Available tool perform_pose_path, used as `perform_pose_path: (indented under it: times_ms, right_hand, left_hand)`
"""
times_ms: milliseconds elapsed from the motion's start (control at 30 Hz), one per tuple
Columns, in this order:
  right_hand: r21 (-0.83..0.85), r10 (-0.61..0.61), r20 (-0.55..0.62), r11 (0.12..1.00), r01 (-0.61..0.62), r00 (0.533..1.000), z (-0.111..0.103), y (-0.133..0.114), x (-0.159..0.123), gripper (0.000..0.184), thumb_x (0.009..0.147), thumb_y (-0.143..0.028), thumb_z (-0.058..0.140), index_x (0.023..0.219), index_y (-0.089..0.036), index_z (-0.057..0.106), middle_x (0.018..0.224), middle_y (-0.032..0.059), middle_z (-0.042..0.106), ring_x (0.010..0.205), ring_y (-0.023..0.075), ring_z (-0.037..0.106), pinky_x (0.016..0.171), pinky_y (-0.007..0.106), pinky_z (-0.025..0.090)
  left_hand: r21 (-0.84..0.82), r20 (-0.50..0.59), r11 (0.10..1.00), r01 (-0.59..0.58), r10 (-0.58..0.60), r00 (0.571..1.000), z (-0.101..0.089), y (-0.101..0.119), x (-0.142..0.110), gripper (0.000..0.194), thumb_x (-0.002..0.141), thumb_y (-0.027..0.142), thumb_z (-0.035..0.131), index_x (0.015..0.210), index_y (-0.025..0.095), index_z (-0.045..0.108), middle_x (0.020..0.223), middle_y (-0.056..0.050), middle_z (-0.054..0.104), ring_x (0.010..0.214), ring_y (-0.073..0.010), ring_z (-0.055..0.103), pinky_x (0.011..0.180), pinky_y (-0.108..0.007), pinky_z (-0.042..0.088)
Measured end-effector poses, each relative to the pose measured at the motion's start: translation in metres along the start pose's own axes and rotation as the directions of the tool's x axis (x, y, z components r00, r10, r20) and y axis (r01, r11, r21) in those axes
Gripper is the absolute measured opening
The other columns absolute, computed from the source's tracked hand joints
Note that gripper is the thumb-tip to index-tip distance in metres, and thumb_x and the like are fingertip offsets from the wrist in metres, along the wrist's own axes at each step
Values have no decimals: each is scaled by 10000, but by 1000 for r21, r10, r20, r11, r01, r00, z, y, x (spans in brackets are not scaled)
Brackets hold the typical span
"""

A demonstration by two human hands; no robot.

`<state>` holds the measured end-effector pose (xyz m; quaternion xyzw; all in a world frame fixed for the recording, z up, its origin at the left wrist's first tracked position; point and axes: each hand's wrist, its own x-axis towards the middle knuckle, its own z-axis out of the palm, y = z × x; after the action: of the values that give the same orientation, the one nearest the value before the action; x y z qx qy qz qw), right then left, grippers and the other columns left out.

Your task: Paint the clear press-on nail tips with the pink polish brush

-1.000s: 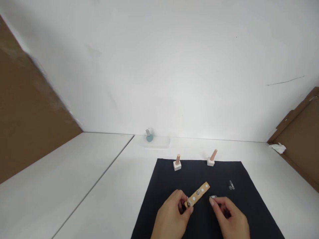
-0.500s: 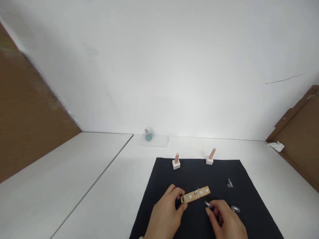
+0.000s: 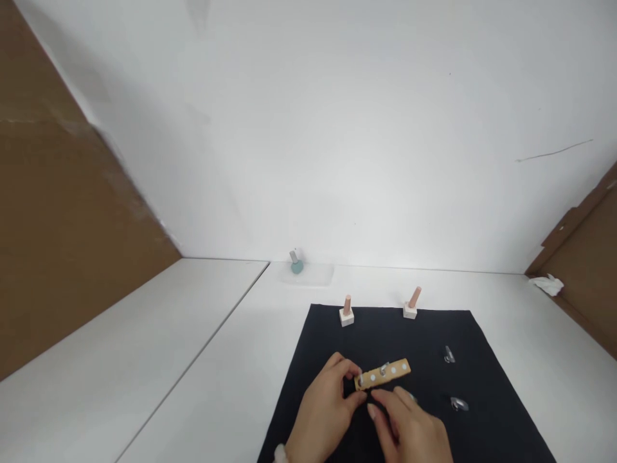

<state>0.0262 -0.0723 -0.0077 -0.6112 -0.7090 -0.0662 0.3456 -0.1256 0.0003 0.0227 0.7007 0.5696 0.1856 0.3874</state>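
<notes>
From my remote view, my left hand is closed on the left end of a wooden strip, with the thumb and fingers pinching it. The strip sits over the near part of a black cloth mat, lying roughly level from left to right, and I can't tell whether it touches the mat or is held just above it. It has a row of pale round dots, and a small metal fitting stands near its middle. My right hand is just to the right of the strip and nearer to me, its fingertips close to my left hand. A small metal piece glints beside those fingers, but I can't tell whether they are gripping it. Two clear-and-metal hooks lie apart on the right of the mat, one farther and one nearer. Along the mat's far edge stand two pink pegs on white square blocks, well apart. Farther off on the white table, a small teal object sits on a translucent pad, and a crumpled tissue lies by the right cardboard wall.
</notes>
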Motion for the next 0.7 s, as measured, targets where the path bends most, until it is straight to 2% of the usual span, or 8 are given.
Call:
perform_pose_path:
  times_ms: [133, 233, 400, 533, 600, 700]
  right_hand:
    - [25, 43, 29, 999, -44, 999, 22, -6, 3, 568, 1126, -396, 225, 1072, -259, 773, 875, 44, 816, 626, 186, 795, 504, 228, 561]
    - [94, 87, 26, 992, -89, 996, 28, -6, 5, 541, 1121, -389, 268, 1047, -242, 783, 934, 67, 828, 709, 203, 813, 584, 228, 592]
    - [167, 67, 16, 984, -68, 998, 29, -9, 18, 637, 1123, -465, 247, 876, -245, 792, 749, 52, 786, 604, 159, 769, 548, 189, 558]
    - [206, 42, -22, 978, -37, 999, 28, -14, 21, 675, 1122, -492, 234, 843, -227, 789, 705, 58, 761, 562, 144, 734, 542, 184, 547]
    - [223, 42, -51, 974, -30, 998, 23, -12, 18, 653, 1123, -482, 256, 869, -212, 793, 703, 63, 750, 510, 134, 694, 522, 186, 537]
    - [216, 101, -103, 973, -77, 990, 5, 1, 10, 526, 1103, -461, 389, 921, -199, 807, 609, 27, 662, 362, 96, 532, 403, 179, 456]
  left_hand:
    - [-57, -4, 998, -20, 20, 1000, -1, -3, -1, 226, 756, 7, 632, 864, 193, 701, 883, 25, 552, 729, -158, 572, 696, -259, 465]
    - [-82, -3, 996, -30, 30, 1000, 0, -5, -2, 193, 775, 11, 639, 835, 181, 707, 871, 20, 547, 735, -161, 573, 714, -268, 470]
    - [-98, -6, 993, -63, 63, 998, 2, -8, -1, 278, 777, -52, 570, 828, 178, 717, 872, 11, 567, 739, -157, 585, 712, -256, 470]
    - [-77, 2, 994, -72, 72, 997, 1, -6, -1, 286, 779, -61, 557, 815, 173, 717, 897, -3, 593, 766, -161, 608, 736, -258, 479]
    - [-73, 12, 996, -57, 58, 998, 0, -4, -1, 256, 806, -29, 570, 835, 170, 729, 920, -14, 608, 779, -170, 624, 749, -270, 491]
    - [-44, 36, 999, -19, 21, 999, -2, -3, -5, 258, 804, 15, 622, 957, 172, 757, 994, -33, 635, 846, -196, 655, 810, -301, 509]
